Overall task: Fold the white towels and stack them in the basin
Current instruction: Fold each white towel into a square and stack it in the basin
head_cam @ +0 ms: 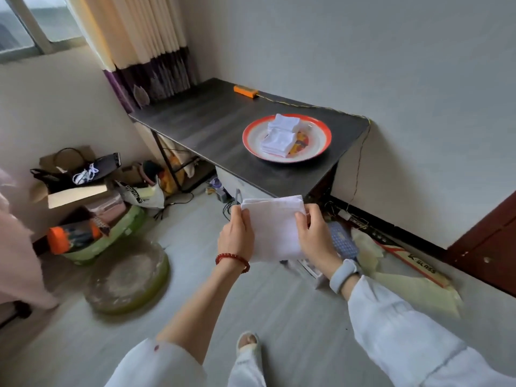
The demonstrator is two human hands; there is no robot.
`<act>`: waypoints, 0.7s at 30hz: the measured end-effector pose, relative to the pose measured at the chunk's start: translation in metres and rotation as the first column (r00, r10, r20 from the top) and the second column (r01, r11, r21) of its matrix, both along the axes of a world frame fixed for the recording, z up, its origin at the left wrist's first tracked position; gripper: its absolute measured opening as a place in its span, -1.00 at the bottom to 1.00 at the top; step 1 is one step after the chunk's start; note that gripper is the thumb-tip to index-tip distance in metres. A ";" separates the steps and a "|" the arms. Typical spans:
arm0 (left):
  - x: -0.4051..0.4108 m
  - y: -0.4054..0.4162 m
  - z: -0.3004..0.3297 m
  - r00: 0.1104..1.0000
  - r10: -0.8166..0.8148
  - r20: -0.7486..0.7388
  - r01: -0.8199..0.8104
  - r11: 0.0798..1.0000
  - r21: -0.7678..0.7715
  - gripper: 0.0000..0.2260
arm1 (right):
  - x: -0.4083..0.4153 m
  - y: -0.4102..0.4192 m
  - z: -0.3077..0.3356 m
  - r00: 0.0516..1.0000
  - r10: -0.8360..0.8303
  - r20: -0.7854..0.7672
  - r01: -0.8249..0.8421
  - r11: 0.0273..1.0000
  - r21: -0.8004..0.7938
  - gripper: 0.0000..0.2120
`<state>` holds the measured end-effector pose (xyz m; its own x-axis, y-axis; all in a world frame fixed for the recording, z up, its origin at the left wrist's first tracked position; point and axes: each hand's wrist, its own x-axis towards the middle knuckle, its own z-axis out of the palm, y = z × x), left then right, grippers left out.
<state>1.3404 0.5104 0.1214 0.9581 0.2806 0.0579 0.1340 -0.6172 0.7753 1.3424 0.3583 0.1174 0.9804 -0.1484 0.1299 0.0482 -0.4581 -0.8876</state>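
A folded white towel (275,227) is held up in the air in front of me, above the floor. My left hand (236,236) grips its left edge and my right hand (315,238) grips its right edge, thumbs on the near face. Farther away, on the dark table (212,127), sits a white basin with a red rim (321,152). Two stacks of folded white towels (280,135) lie in the basin, one behind the other.
An orange device (245,91) with a yellow cord lies at the table's far end. Boxes, bags and a green tub (92,247) crowd the floor at left, with a round green lid (128,277) nearer. Cables and a blue perforated item (342,241) lie under my hands. A dark door (491,241) stands at right.
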 end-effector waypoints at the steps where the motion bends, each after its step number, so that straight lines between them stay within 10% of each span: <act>1: 0.027 0.011 -0.004 1.000 0.000 -0.020 0.000 1.000 -0.027 -0.82 | 0.025 0.013 -0.003 1.000 -0.008 0.012 0.008 1.000 -0.015 -0.93; 21: 0.470 0.040 -0.071 0.936 -0.314 -0.160 0.323 0.946 0.032 -0.93 | 0.413 0.039 -0.061 0.957 -0.256 -0.135 0.230 0.956 -0.180 -0.82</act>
<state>1.8105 0.5505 0.0508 0.9954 -0.0399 -0.0874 0.0359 -0.6894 0.7235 1.7551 0.3974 0.0564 0.9269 -0.3746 0.0210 -0.2147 -0.5756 -0.7890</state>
